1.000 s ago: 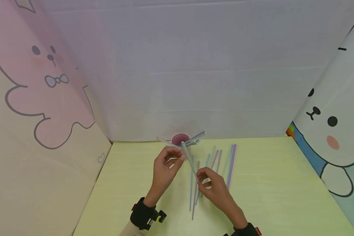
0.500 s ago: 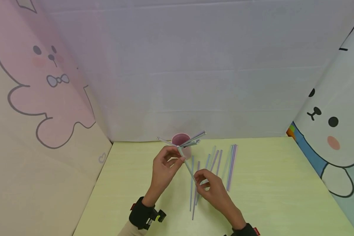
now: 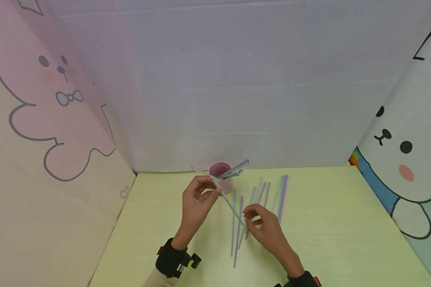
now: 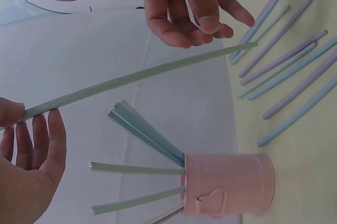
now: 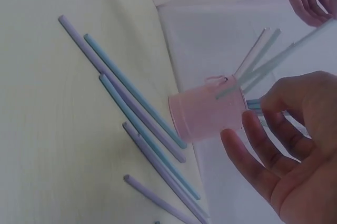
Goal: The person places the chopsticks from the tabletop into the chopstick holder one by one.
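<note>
My left hand (image 3: 198, 199) pinches a thin, pale green straw-like stick (image 4: 137, 75) near its upper end. The stick slants down to the right above the table, its far end free. Close to that end is my right hand (image 3: 267, 231), its fingers loosely bent and nothing between them; the left wrist view shows a gap between its fingertips and the stick. Behind the left hand stands a pink cup (image 4: 237, 182) with a small handle, upright on the table. Several similar sticks (image 4: 145, 134) in green, blue and pale tones lean out of it in different directions.
Loose purple, blue and green sticks (image 3: 232, 231) lie on the pale yellow table (image 3: 344, 223), to the right of the cup and under the right hand. A white cloth (image 3: 215, 79) hangs behind the table's back edge, with printed cartoon panels on both sides.
My right hand has let go of the lower end of the green stick and moved slightly right. The left hand, still pinching the stick, has shifted a little left.
</note>
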`<state>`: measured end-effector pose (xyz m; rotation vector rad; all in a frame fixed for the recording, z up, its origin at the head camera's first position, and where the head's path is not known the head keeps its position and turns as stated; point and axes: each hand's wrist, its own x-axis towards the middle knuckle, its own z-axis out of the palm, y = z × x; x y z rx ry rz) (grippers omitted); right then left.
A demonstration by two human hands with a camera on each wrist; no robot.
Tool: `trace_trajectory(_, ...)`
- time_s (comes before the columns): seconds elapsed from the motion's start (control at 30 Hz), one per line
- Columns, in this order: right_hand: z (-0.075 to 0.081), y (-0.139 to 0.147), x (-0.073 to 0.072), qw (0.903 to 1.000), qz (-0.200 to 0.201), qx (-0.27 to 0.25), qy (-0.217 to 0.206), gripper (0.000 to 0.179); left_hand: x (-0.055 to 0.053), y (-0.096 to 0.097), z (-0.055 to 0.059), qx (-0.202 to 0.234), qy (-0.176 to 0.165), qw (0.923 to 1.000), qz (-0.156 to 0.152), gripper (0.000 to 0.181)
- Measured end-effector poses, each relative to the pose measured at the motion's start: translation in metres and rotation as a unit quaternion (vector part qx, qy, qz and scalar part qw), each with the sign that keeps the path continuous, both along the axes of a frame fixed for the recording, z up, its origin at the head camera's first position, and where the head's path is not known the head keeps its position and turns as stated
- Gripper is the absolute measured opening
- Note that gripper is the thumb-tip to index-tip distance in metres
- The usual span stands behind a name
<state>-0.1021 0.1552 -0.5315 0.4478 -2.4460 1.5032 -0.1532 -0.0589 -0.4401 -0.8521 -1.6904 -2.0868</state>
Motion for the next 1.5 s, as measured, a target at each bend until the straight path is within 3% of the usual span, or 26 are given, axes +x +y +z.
trace_trajectory(0.4,-0.013,0.047,-0.011,0.9896,-0.133,0.054,-0.012,0.026,-0.008,-0.017,0.013,0.028,-0.001,0.9975,0.065,0.029)
trace_trajectory(0.73,-0.033,0.075,-0.01,0.9736,-0.2,0.104,-0.036,0.02,-0.014,-0.034,0.032,0.069,0.029,0.9925,0.096,0.029)
trace_trajectory(1.27,-0.053,0.087,-0.013,0.9565,-0.25,0.123,-0.087,0.021,-0.022,-0.057,0.05,0.165,0.054,0.9762,0.13,0.027)
trace_trajectory(1.5,-0.055,0.087,-0.013,0.9531,-0.254,0.13,-0.1,0.023,-0.023,-0.062,0.057,0.197,0.055,0.9711,0.122,0.027)
